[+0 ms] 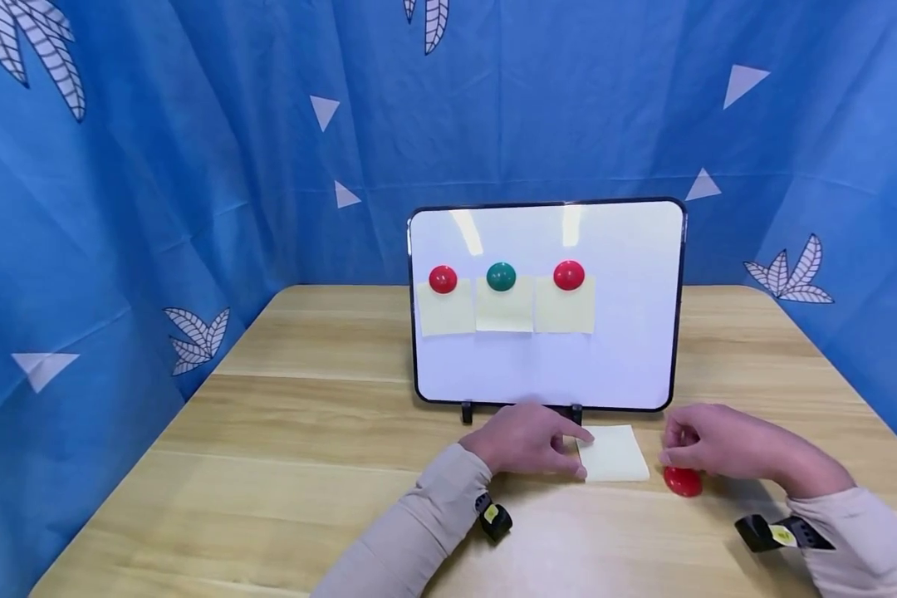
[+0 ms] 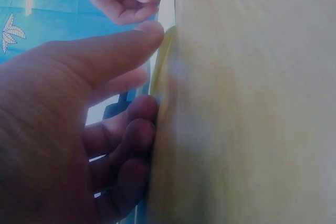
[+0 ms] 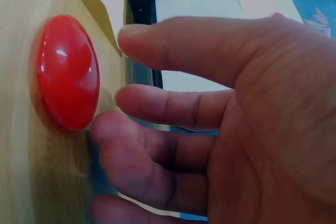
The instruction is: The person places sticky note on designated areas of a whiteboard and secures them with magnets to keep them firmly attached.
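A pale yellow sticky note (image 1: 615, 454) lies on the table before the whiteboard. My left hand (image 1: 531, 440) is at its left side, index fingertip at the upper corner and thumb tip by the lower one. In the right wrist view the edge of the note (image 3: 102, 1) curls up off the wood. To the right, a round, glossy red magnet (image 1: 683, 482) lies on the table. Above it hovers my right hand (image 1: 725, 442). The right wrist view shows the red magnet (image 3: 68, 73) apart from the thumb and the loosely bent fingers, with nothing held.
A black-framed whiteboard (image 1: 635, 332) stands on small black feet (image 1: 467, 412). On it hang three sticky notes, under a red magnet (image 1: 443, 279), a green magnet (image 1: 502, 276) and another red magnet (image 1: 569, 275). A blue patterned curtain (image 1: 568, 100) surrounds the wooden table (image 1: 284, 465).
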The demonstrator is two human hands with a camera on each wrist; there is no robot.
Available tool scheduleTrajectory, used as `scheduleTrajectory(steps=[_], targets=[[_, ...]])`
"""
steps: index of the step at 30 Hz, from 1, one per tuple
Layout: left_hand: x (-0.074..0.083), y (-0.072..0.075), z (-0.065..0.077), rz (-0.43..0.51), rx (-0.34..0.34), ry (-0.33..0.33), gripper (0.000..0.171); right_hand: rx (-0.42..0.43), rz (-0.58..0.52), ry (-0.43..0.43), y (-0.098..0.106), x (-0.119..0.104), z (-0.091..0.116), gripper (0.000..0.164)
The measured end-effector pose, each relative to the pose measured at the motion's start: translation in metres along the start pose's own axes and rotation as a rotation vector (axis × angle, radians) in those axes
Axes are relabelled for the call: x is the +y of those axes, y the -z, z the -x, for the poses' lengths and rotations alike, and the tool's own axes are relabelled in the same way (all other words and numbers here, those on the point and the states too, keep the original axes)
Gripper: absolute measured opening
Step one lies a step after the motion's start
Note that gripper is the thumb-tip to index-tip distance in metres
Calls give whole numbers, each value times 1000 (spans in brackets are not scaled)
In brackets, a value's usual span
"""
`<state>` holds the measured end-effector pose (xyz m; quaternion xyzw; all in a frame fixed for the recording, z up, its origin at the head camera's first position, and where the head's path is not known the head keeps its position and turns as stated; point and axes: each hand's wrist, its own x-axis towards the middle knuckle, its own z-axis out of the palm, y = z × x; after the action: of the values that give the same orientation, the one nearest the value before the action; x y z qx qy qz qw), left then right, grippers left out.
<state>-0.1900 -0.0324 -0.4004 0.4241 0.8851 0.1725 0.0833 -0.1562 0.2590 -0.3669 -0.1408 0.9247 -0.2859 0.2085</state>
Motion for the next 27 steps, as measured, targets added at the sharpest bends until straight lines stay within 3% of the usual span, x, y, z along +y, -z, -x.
scheduleTrajectory(steps=[11,20,27], targets=[[4,0,-1,-17,-35,48,39,-28,15,-72,2,4,2,31],[4,0,-1,-34,-28,64,44,-41,0,27,0,7,5,34],[3,0,-3,-32,-25,52,46,-51,17,-5,0,6,4,34]])
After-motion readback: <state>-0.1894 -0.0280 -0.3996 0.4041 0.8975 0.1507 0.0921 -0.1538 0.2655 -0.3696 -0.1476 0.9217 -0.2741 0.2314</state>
